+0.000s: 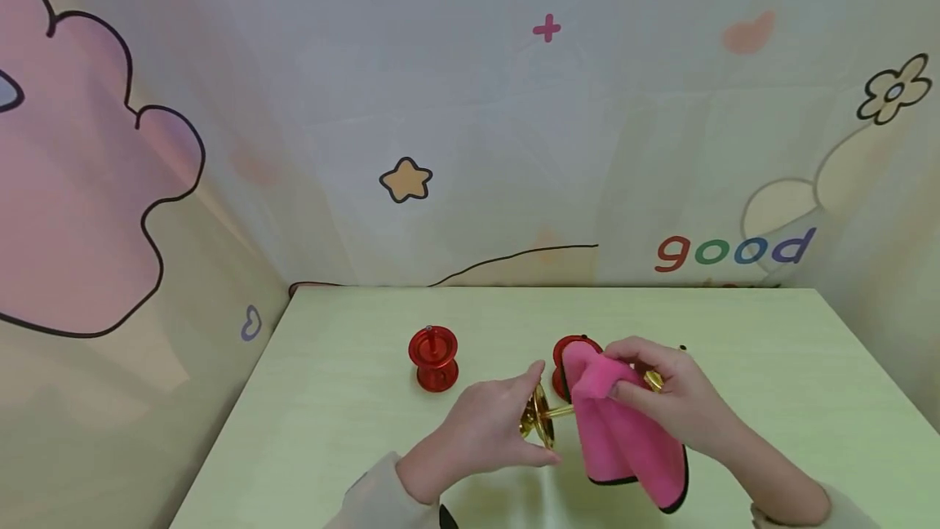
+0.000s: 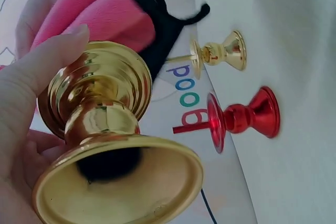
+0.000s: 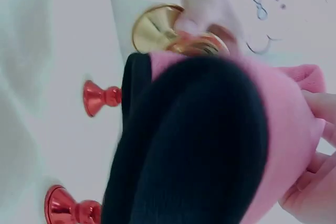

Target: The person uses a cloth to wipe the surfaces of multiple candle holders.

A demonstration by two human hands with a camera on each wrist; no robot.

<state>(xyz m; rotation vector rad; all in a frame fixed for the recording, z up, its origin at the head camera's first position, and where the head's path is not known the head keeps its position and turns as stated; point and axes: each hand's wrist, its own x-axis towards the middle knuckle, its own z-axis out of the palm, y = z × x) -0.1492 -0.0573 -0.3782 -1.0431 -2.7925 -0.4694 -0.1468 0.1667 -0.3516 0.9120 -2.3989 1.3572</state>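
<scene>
A gold candlestick (image 2: 102, 121) lies tilted on its side in my left hand (image 1: 488, 423), its hollow base turned toward the left wrist camera. Thumb and fingers grip it around its cup-shaped dish. From that dish a thin gold spike points right, toward a pink cloth (image 1: 624, 423) with black edging. My right hand (image 1: 679, 390) pinches the cloth between thumb and fingers, and its folds hang down. Black cloth lining (image 3: 199, 140) fills much of the right wrist view. The far end of the spike is hidden by the cloth.
One red candlestick (image 1: 433, 359) stands upright at the left of the pale table (image 1: 330, 431). Another red candlestick (image 2: 239, 118) is partly covered by the cloth in the head view. A second gold candlestick (image 2: 220, 53) stands behind my right hand. A printed curtain (image 1: 470, 104) rises behind the table.
</scene>
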